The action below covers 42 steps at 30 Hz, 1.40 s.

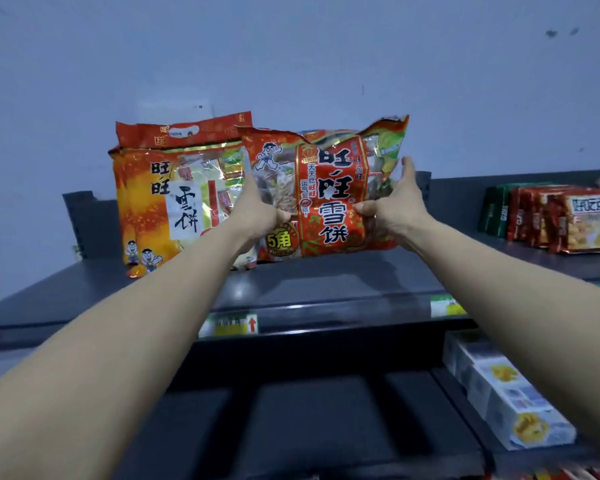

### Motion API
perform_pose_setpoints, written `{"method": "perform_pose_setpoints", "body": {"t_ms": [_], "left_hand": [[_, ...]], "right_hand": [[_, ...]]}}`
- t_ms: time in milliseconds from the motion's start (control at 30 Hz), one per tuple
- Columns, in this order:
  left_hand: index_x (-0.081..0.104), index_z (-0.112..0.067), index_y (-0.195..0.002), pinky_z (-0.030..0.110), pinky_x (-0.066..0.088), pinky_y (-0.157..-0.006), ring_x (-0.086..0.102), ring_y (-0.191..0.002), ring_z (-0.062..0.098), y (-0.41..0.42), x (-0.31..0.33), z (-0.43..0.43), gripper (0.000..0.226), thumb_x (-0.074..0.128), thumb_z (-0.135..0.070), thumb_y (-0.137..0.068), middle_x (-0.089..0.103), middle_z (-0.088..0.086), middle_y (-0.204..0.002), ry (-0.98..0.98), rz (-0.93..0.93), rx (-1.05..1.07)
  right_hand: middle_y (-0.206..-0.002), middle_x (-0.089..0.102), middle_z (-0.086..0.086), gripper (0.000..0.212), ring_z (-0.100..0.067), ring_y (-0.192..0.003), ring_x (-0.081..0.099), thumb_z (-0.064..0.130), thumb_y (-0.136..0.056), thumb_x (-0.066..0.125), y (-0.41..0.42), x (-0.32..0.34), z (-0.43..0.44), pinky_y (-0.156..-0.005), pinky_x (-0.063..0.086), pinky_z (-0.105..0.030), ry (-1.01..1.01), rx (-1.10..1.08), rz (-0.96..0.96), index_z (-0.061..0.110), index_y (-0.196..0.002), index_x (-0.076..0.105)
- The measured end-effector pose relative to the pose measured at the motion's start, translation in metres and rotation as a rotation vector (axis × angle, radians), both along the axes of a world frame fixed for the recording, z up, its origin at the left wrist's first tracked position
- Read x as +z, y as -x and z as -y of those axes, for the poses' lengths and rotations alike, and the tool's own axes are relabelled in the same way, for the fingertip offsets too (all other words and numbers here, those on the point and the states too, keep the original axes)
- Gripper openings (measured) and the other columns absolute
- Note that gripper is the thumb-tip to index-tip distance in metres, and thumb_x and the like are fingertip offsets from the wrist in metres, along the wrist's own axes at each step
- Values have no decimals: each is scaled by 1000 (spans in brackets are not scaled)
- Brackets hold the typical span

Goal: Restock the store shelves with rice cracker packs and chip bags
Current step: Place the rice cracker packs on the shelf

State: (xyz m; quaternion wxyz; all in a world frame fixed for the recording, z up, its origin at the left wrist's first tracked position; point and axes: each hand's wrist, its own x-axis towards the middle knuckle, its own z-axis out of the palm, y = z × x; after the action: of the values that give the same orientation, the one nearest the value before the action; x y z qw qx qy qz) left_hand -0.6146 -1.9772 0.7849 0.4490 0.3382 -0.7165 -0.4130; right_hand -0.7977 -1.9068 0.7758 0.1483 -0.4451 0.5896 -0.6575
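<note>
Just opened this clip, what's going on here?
A person is restocking. The left hand and right hand grip a red rice cracker pack, holding it upright at the top shelf, beside an orange rice cracker pack standing there. Whether it touches the shelf is unclear. Other snack packs sit farther right.

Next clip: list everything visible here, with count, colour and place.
red rice cracker pack: one, red, held upright at top shelf
orange rice cracker packs: at least two, orange, standing top shelf left
boxed snacks: several, red and green, top shelf right
white boxes: several, white and yellow, lower shelf right
price tags: two, green-yellow, shelf edge
top shelf: one, dark grey
left grip: one, bare hand, holds red pack's left side
right grip: one, bare hand, holds its right side
</note>
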Motion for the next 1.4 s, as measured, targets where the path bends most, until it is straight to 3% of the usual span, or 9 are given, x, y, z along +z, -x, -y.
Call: {"method": "perform_pose_setpoints", "body": {"t_ms": [100,167,267,433,600,800,1033,1200,1400], "left_hand": [[29,-13,-140,15,45,-64,49,-108,18,14,-7,49,71,56,18,-82,48,0,-115,4,-22,16],[26,-14,-144,17,46,-70,47,-108,16,22,-19,79,74,56,18,-83,46,-2,-123,-15,-6,23],[22,-14,-147,29,46,-91,46,-120,24,30,-39,118,76,59,11,-85,41,9,-144,-22,86,72],[31,-14,-138,41,47,-99,49,-116,29,32,-46,162,64,61,6,-85,47,17,-136,12,115,111],[30,-15,-137,36,48,-93,50,-107,24,32,-50,182,60,61,2,-87,50,13,-130,48,135,166],[30,-7,-133,31,40,-86,45,-102,19,36,-55,184,55,60,-2,-88,48,14,-135,77,268,268],[13,-13,-148,44,48,-97,52,-120,35,30,-53,168,76,54,5,-87,39,16,-147,130,365,299],[35,-5,-133,32,40,-81,50,-101,24,20,-44,139,48,49,5,-88,51,16,-130,213,320,315],[56,-5,-119,27,44,-87,58,-108,25,21,-45,63,36,50,6,-85,61,11,-119,318,220,202]], "right_hand": [[-116,65,2,82,-26,-110,62,9,-59,78,17,-14,51,-100,44,-54,-49,-85,-36,33,-125,36],[-113,65,3,74,-26,-111,61,10,-60,77,27,-28,81,-101,44,-53,-98,-109,-42,30,-121,40],[-115,63,0,72,-25,-112,59,-2,-71,72,26,-46,109,-100,46,-50,-134,-72,0,24,-129,39],[-115,58,0,67,-22,-107,59,-7,-81,64,29,-50,147,-88,52,-41,-166,-1,-11,18,-136,35],[-122,58,-2,72,-24,-116,57,-1,-82,65,26,-50,170,-101,46,-47,-216,4,-53,23,-140,29],[-118,56,-2,75,-21,-102,57,2,-84,64,23,-56,171,-74,52,-32,-310,-37,-98,21,-143,22],[-126,58,-10,85,-30,-109,60,4,-82,64,9,-54,158,-96,49,-46,-399,-118,-283,21,-147,12],[-122,60,-7,60,-28,-107,60,8,-81,63,-6,-47,124,-89,50,-36,-386,-142,-387,16,-134,35],[-132,58,-10,45,-26,-123,53,8,-88,58,-33,-47,37,-95,39,-26,-302,-160,-589,10,-132,50]]}}
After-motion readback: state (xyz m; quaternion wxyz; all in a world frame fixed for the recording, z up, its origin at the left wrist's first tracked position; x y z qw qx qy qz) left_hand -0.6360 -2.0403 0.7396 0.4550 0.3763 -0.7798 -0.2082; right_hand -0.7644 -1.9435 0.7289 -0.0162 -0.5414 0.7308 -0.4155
